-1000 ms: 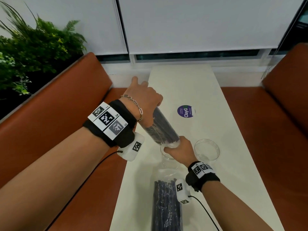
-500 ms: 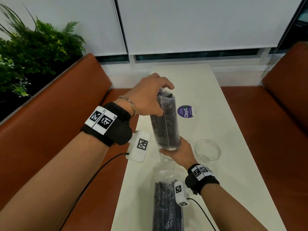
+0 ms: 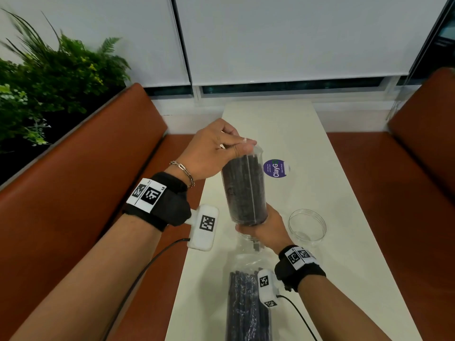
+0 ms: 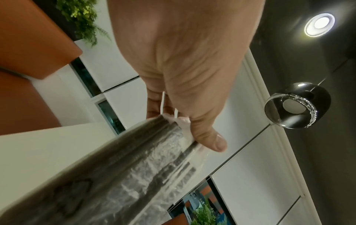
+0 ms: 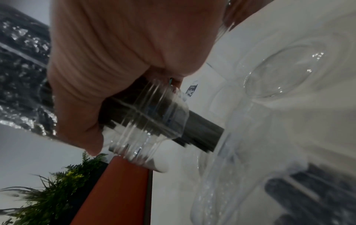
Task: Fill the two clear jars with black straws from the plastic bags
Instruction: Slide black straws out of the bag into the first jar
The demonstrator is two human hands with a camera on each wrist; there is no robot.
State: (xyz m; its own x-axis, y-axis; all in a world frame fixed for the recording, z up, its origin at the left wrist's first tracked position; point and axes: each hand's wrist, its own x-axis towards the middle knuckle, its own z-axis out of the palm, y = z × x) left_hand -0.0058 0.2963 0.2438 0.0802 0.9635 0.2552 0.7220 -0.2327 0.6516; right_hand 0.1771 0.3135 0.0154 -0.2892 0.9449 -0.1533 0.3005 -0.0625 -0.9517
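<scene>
A clear plastic bag of black straws (image 3: pixel 246 188) stands nearly upright over the table. My left hand (image 3: pixel 236 143) pinches its top end from above; the thumb (image 4: pixel 210 141) presses the plastic. My right hand (image 3: pixel 261 230) grips the bag's lower end where it meets the ribbed neck of a clear jar (image 5: pixel 146 121). Black straws (image 5: pixel 202 132) run down through that neck. Most of this jar (image 3: pixel 247 238) is hidden under my hand. The second clear jar (image 3: pixel 307 226) stands with nothing in it, just right of my right hand. A second bag of straws (image 3: pixel 248 306) lies near the table's front.
The narrow white table (image 3: pixel 320 279) runs away from me between two orange benches (image 3: pixel 73 193). A round purple sticker (image 3: pixel 275 168) lies behind the upright bag. Plants (image 3: pixel 49 82) fill the far left. White blinds (image 3: pixel 295 38) close the far end.
The bag has swung from a slant to nearly upright. My left hand moved from its side up to its top end. Straws now show inside the jar neck.
</scene>
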